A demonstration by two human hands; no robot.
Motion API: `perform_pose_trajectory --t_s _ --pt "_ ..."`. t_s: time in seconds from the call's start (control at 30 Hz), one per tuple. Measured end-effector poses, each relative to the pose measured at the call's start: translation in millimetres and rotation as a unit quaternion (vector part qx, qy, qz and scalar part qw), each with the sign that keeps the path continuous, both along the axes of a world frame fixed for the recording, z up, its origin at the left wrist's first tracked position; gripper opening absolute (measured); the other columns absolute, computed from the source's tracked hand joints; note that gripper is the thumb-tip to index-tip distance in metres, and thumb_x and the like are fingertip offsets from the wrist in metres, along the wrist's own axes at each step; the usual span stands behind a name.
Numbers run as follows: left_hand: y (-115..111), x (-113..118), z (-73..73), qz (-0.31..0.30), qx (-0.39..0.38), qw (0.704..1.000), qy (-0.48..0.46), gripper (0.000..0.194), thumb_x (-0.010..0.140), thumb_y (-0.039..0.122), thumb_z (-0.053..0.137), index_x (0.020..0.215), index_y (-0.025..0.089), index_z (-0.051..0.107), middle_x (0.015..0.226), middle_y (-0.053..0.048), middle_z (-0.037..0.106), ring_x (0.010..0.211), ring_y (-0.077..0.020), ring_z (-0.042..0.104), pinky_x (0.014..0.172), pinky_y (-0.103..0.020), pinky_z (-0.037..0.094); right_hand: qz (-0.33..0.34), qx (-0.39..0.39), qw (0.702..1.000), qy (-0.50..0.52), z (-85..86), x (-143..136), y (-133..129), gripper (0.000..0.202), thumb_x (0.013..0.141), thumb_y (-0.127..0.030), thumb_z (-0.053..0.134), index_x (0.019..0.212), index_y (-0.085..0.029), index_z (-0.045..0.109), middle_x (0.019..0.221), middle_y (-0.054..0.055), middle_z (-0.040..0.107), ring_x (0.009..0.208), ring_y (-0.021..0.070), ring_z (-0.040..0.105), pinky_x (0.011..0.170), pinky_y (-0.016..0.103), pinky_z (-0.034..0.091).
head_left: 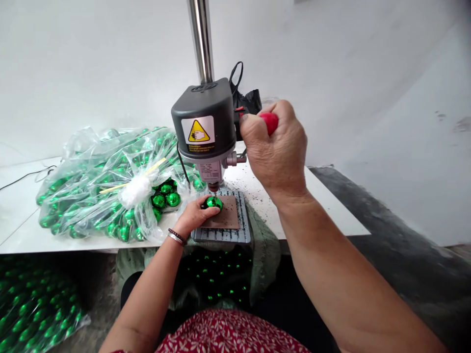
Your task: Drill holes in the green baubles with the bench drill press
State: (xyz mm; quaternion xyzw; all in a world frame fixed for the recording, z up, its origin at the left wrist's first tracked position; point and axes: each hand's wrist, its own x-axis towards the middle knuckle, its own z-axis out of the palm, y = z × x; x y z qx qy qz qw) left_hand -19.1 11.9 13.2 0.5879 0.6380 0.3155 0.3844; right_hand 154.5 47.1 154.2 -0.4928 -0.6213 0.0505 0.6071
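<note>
My left hand [196, 214] grips a shiny green ball [214, 203] between thumb and fingers, directly beneath the chuck [213, 187] of a drill press [202, 122]. The ball rests over a brown board [230, 213] on the grey slotted base [244, 230]. Whether the drill bit touches the ball is too small to tell. Raised at the right of the machine, my right hand [275, 149] is wrapped round the red knob [270, 122] of its lever. A black-and-yellow warning label is stuck on the dark motor housing.
A tied clear plastic bag [84, 191] of green balls lies left of the press, with several balls [172, 199] at its opening. Dark shavings are scattered on the white table [324, 211]. Below hangs a green sack [263, 264] holding balls; another bag [40, 309] stands lower left.
</note>
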Motion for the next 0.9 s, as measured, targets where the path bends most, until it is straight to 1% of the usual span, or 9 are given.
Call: perform_pose_trajectory --t_s 0.07,0.17,0.3,0.4,0.5,0.6,0.67,0.8,0.9 --pt "1 -5 -0.7 -0.018 -0.018 0.999 -0.025 0.047 0.070 0.042 0.067 0.110 0.017 0.069 0.091 -0.001 0.070 0.082 -0.0166 0.060 0.077 -0.026 0.047 0.003 0.000 1.000 0.001 0.6 0 0 0.028 0.089 -0.043 0.047 0.076 -0.020 0.041 0.069 -0.003 0.045 0.068 0.0058 0.050 0.064 0.021 0.043" --pt "3 -9 -2.9 -0.007 -0.042 0.998 -0.044 0.047 0.071 0.045 0.066 0.110 0.018 0.069 0.087 0.000 0.068 0.068 -0.0123 0.055 0.067 -0.024 0.044 0.005 -0.006 1.000 0.007 2.1 0 -1 0.027 0.089 -0.043 0.047 0.076 -0.020 0.042 0.069 -0.003 0.043 0.068 0.0052 0.051 0.066 0.021 0.044" --pt "4 -11 -6.8 -0.003 -0.037 0.998 -0.050 0.048 0.073 0.046 0.065 0.112 0.018 0.069 0.085 0.000 0.068 0.065 -0.0109 0.052 0.063 -0.023 0.042 0.016 -0.020 1.000 0.016 3.5 -1 -3 0.026 0.088 -0.043 0.046 0.076 -0.019 0.042 0.066 -0.004 0.038 0.070 0.0057 0.053 0.067 0.022 0.044" --pt "4 -11 -7.4 -0.003 -0.030 0.998 -0.046 0.048 0.073 0.044 0.067 0.113 0.018 0.069 0.088 0.001 0.069 0.072 -0.0125 0.057 0.071 -0.024 0.044 0.037 0.009 0.999 0.023 1.5 0 0 0.028 0.089 -0.045 0.041 0.076 -0.020 0.041 0.064 -0.004 0.036 0.073 0.0069 0.057 0.069 0.023 0.046" --pt "5 -6 -5.7 0.001 -0.013 1.000 -0.016 0.052 0.069 0.041 0.070 0.115 0.017 0.068 0.094 -0.001 0.070 0.084 -0.0162 0.060 0.081 -0.026 0.046 0.053 0.035 0.997 0.035 -2.9 0 5 0.030 0.089 -0.046 0.043 0.074 -0.020 0.039 0.063 -0.004 0.035 0.073 0.0077 0.058 0.068 0.023 0.048" --pt "3 2 -4.2 0.012 -0.001 0.999 0.030 0.062 0.064 0.036 0.075 0.123 0.018 0.065 0.095 -0.002 0.070 0.087 -0.0187 0.062 0.084 -0.029 0.048 0.069 0.065 0.994 0.047 -7.5 0 8 0.030 0.089 -0.047 0.044 0.076 -0.020 0.040 0.063 -0.004 0.036 0.074 0.0081 0.058 0.068 0.023 0.049" --pt "1 8 -4.5 0.011 0.012 0.999 0.038 0.064 0.063 0.033 0.076 0.124 0.018 0.065 0.094 -0.002 0.071 0.086 -0.0192 0.062 0.084 -0.030 0.049 0.075 0.076 0.993 0.048 -9.3 1 9 0.031 0.089 -0.049 0.043 0.077 -0.020 0.042 0.065 -0.004 0.037 0.075 0.0080 0.058 0.069 0.024 0.049" --pt "-2 15 -6.5 0.029 0.025 0.999 0.028 0.065 0.062 0.029 0.078 0.124 0.015 0.065 0.092 -0.002 0.071 0.087 -0.0199 0.063 0.086 -0.031 0.050 0.074 0.061 0.995 0.031 -6.8 3 5 0.031 0.088 -0.050 0.043 0.079 -0.020 0.045 0.065 -0.004 0.038 0.070 0.0064 0.053 0.068 0.024 0.047" --pt "-3 16 -8.2 0.038 0.018 0.999 0.018 0.068 0.061 0.027 0.078 0.126 0.013 0.063 0.098 -0.004 0.072 0.091 -0.0211 0.064 0.089 -0.032 0.050 0.053 0.032 0.998 0.027 -3.0 4 -4 0.030 0.085 -0.047 0.048 0.075 -0.019 0.045 0.062 -0.005 0.037 0.059 0.0041 0.043 0.061 0.022 0.042"
